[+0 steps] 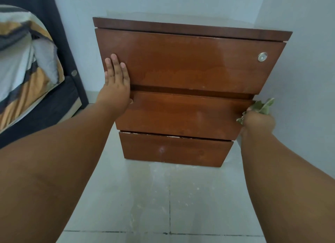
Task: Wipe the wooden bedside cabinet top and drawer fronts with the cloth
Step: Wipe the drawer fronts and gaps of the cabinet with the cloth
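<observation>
Fingers: left hand (116,83) has its fingers (114,65) straight and flat against the top drawer front (181,61), at its left end; right hand (257,123) is curled tight around a bunched green cloth (263,106).
Cloth position: right end of the middle drawer front (181,114), seemingly touching its edge, though the hand hides the contact.
Cabinet (181,28): wooden, three drawers, on a tiled floor (145,197), with a bed (27,61) to the left.
Bottom drawer front (172,150): pale specks, probably unwiped.
Risk: the cloth may slide off the right edge and miss the wood; chipped spots along the bottom drawer's far edge could snag it; the bracing palm may leave marks.
</observation>
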